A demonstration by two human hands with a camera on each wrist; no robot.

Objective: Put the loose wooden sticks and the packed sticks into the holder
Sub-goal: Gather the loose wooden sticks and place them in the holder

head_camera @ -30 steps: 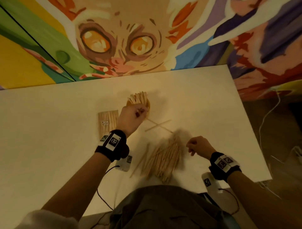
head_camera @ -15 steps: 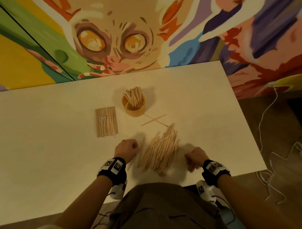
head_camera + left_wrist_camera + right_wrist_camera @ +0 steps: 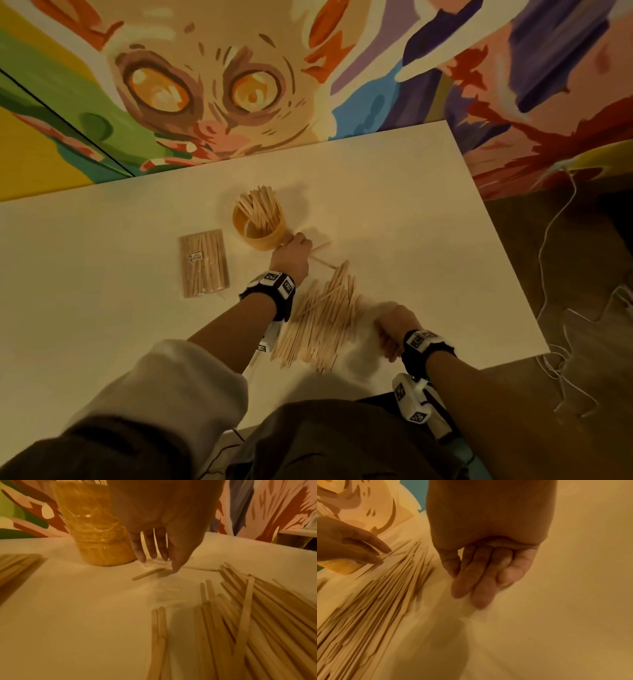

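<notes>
A round wooden holder (image 3: 258, 236) (image 3: 96, 536) stands mid-table with several sticks upright in it. To its left lies the packed bundle of sticks (image 3: 203, 267) in clear wrap. A big pile of loose sticks (image 3: 322, 322) (image 3: 248, 615) (image 3: 376, 595) lies near the front edge. Two stray crossed sticks (image 3: 322, 260) lie just right of the holder. My left hand (image 3: 298, 241) (image 3: 157, 563) reaches down there, its straight fingers touching one stray stick (image 3: 148, 573) on the table. My right hand (image 3: 387, 346) (image 3: 471, 588) rests right of the pile, loosely curled and holding nothing.
The white table (image 3: 102, 308) backs onto a painted mural wall (image 3: 212, 85). Its right edge drops to a dark floor with a loose white cable (image 3: 555, 274). My lap sits against the front edge.
My left hand left the holder, drew back to the pile, then went forward again to the stray sticks beside the holder. The right hand stayed beside the pile.
</notes>
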